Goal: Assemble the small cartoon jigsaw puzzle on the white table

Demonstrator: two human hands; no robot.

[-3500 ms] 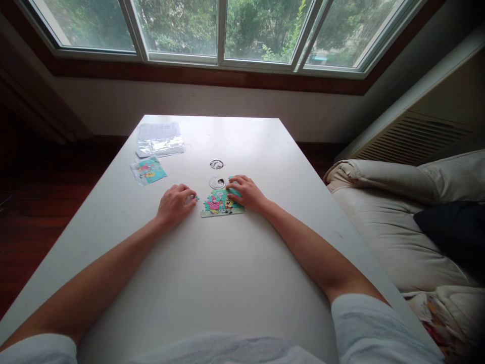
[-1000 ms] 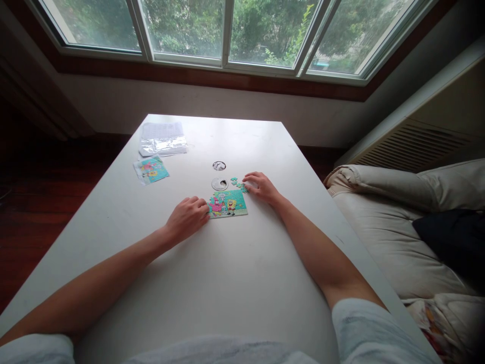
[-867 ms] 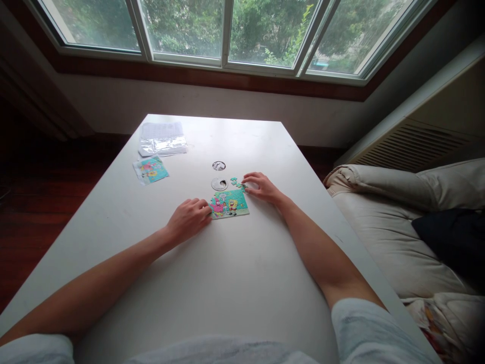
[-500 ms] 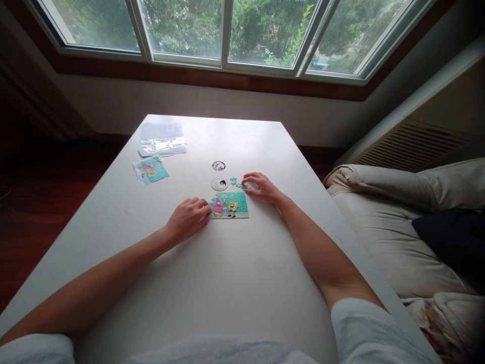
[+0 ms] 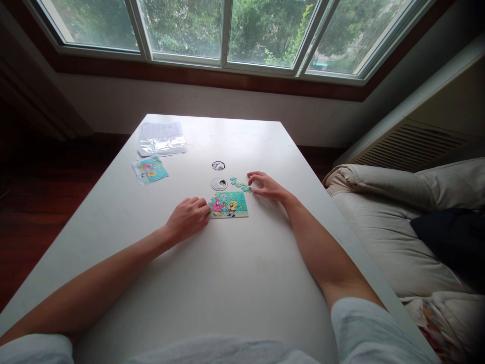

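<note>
A partly joined jigsaw puzzle (image 5: 238, 206) with cartoon figures on a turquoise ground lies flat on the white table (image 5: 227, 273). My left hand (image 5: 189, 218) is at its left edge, the curled fingers pressed together against it; the fingertips are partly hidden. Beyond the top right corner of the puzzle, several loose puzzle pieces (image 5: 239, 185) form a slanting line. At the right end of that line is my right hand (image 5: 267, 187), thumb and forefinger apart. The thumb is close to the end piece; whether it touches cannot be made out.
Two round metallic discs (image 5: 219, 184) lie behind the puzzle. Toward the far left are a small picture sheet (image 5: 151, 170) of the same scene and a clear plastic sleeve (image 5: 162, 138) with papers. A pale sofa (image 5: 371, 222) stands right of the table, windows (image 5: 261, 35) beyond.
My right hand has shifted slightly to the right, uncovering more of the loose pieces. My left hand stays at the left edge of the puzzle.
</note>
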